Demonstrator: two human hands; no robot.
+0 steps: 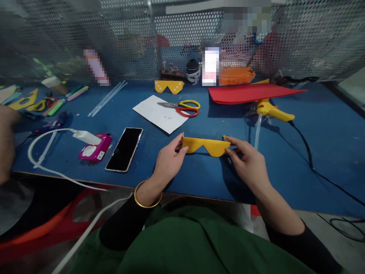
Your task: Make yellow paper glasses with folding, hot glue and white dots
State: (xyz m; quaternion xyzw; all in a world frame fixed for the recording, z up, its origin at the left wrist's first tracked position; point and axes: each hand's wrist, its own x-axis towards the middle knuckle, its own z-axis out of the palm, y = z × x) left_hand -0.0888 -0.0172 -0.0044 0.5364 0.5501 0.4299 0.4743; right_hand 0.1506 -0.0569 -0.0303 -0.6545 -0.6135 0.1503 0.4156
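Between my two hands is a yellow glasses-shaped cutout (207, 146), notched at its lower middle, held just over the blue table. My left hand (170, 158) pinches its left end between thumb and fingers. At the other end, my right hand (247, 160) grips the corner the same way, with a small folded yellow bit at the fingertips. Beyond the hands, scissors (188, 108) with one yellow and one red handle lie partly on a white sheet (152, 112). A second yellow glasses shape (169, 86) with white squares stands behind them.
A yellow glue gun (275, 111) with a black cord lies at right, by red sheets (253, 93). At left are a phone (124, 149), a magenta power adapter (96, 147) with a white cable, and clear sticks (107, 99). Another person's arm (6, 140) shows at far left.
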